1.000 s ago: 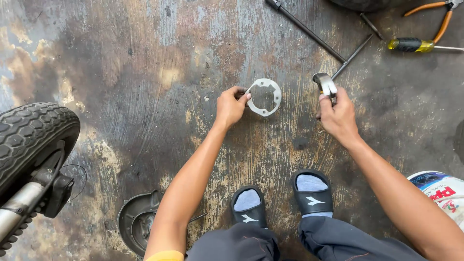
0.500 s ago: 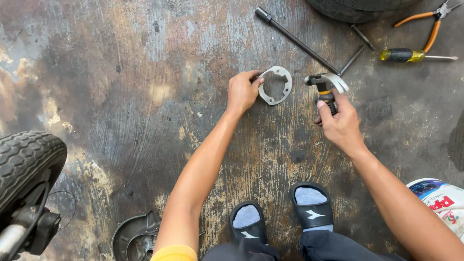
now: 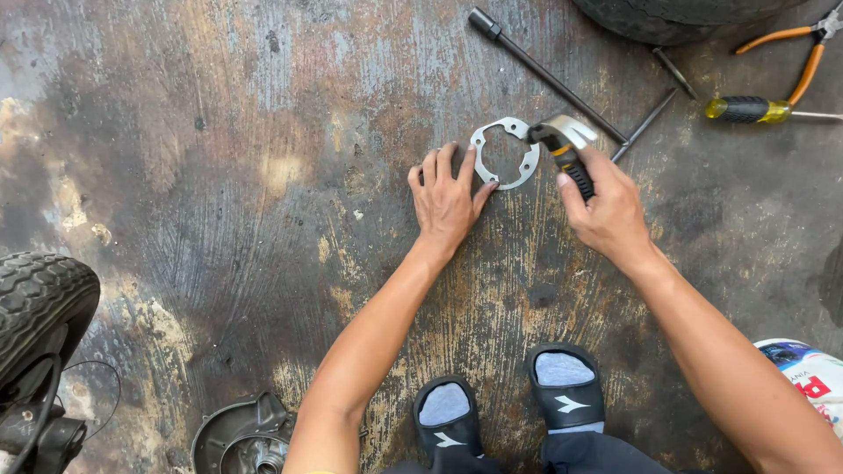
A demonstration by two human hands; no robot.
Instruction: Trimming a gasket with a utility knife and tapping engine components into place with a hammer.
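A flat silver metal ring plate (image 3: 492, 143) with holes lies on the stained concrete floor. My left hand (image 3: 446, 200) rests flat on the floor, its fingertips pressing the ring's near-left edge. My right hand (image 3: 606, 209) grips the black and yellow handle of a hammer (image 3: 564, 145). The hammer's shiny head sits over the ring's right edge.
A long dark metal rod (image 3: 544, 72) and a thinner rod (image 3: 645, 123) lie beyond the ring. Orange-handled pliers (image 3: 795, 53) and a yellow-black screwdriver (image 3: 751, 110) sit far right. Tyres (image 3: 39, 307) (image 3: 676, 13), a round metal hub cover (image 3: 241, 434) and my two sandalled feet (image 3: 505, 404) are around.
My right hand has brought the hammer leftward, so its head is now over the ring's right edge. My left hand has flattened against the floor at the ring's near edge.
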